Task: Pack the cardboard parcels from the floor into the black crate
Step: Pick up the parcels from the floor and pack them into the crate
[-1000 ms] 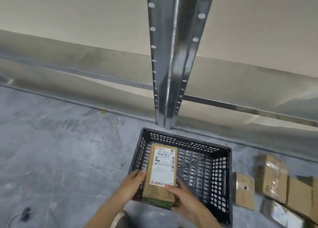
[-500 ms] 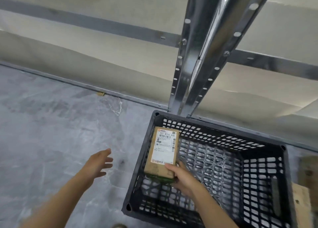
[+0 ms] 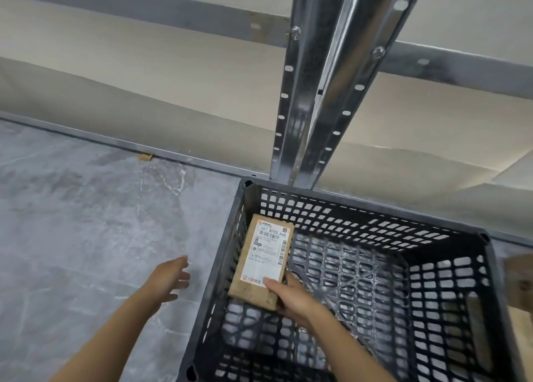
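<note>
A black slotted crate (image 3: 450, 237) stands on the grey floor at the lower right. Inside it, against the left wall, lies a flat cardboard parcel (image 3: 261, 262) with a white shipping label on top. My right hand (image 3: 291, 298) reaches into the crate and grips the parcel's near right corner, thumb on the label. My left hand (image 3: 167, 277) hovers outside the crate over the floor, fingers spread and holding nothing. A blurred piece of another cardboard parcel (image 3: 519, 277) shows at the right edge, outside the crate.
A shiny perforated steel shelf post (image 3: 311, 93) rises right behind the crate, with grey shelf beams (image 3: 144, 9) and beige boards across the back. Grey marbled floor (image 3: 86, 223) spreads to the left. A small cardboard scrap (image 3: 144, 157) lies by the base rail.
My left hand let go of the parcel and moved out to the left over the floor. My right hand has lowered the parcel deeper into the crate's left side. The view moved closer.
</note>
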